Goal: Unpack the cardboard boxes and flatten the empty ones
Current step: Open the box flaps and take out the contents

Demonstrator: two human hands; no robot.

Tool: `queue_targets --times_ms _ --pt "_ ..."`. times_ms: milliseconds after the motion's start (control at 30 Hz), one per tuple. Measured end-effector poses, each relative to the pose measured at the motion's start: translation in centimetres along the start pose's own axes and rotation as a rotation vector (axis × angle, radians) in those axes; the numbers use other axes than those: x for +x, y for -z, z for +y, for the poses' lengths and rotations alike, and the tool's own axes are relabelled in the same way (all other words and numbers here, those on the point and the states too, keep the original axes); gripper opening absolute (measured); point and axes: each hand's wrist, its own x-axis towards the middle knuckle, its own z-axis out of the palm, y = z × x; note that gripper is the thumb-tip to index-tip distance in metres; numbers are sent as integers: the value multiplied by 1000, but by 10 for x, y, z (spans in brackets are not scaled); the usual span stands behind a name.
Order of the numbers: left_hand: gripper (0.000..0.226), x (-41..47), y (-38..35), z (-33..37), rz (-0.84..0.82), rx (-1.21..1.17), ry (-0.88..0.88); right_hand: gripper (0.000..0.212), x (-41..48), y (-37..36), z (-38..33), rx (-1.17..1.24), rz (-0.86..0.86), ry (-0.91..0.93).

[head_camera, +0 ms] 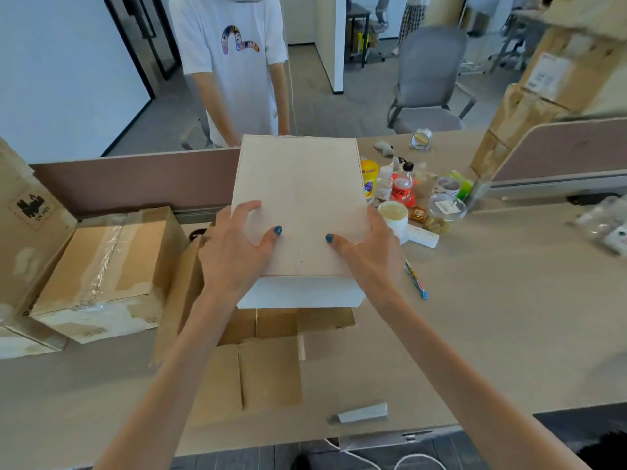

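Gripping white box edges: left hand, right hand.

The pale box hides the inside of the open brown carton beneath it, and most fingers of the right hand lie behind its side. At the left edge of the table a tall carton is cut off by the frame; the stacked cartons near the far right corner are blurred.
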Motion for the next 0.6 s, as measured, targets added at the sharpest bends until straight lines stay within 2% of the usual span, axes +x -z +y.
queue_targets --times_ms 133,300,467,600 --pt "51 -3 -33 44 -52 -32 -43 77 19 33 31 81 56 -48" --pt "50 -10 -91 82 -157 -88 -30 80 39 78 76 30 101 -106" --pt "48 -25 -135 92 -220 -87 -24 76 45 101 118 -76 35 -211" --pt "46 -33 -160 74 -263 -150 -6 58 47 92 142 -119 1 -249"
